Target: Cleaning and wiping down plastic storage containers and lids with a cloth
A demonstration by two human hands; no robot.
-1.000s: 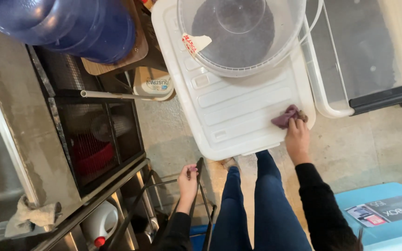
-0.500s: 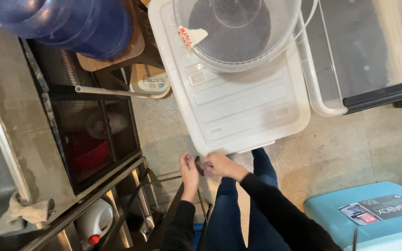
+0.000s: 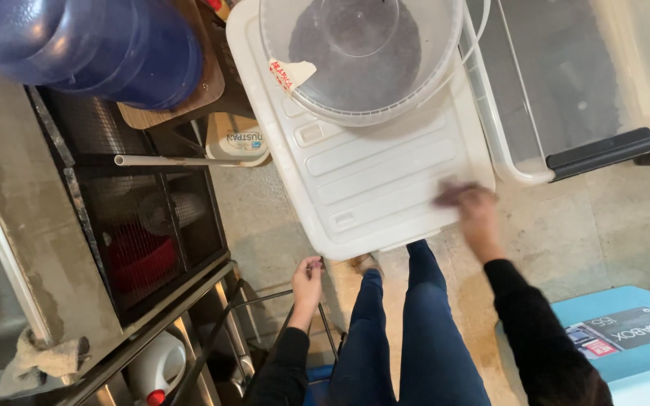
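The right hand (image 3: pixel 477 210), motion-blurred, presses a dark cloth (image 3: pixel 451 194) against the near right corner of the white bin lid (image 3: pixel 370 180); how tightly it grips, I cannot tell. The left hand (image 3: pixel 308 280) curls loosely around a thin black metal frame (image 3: pixel 265 301) beside the knee.

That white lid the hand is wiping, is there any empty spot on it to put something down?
Yes. The white lid is bare between the clear round tub at its far end and its near edge, left of the right hand with its blurred dark cloth. The far end is crowded by the tub. The left hand is off the lid, holding a dark metal frame.
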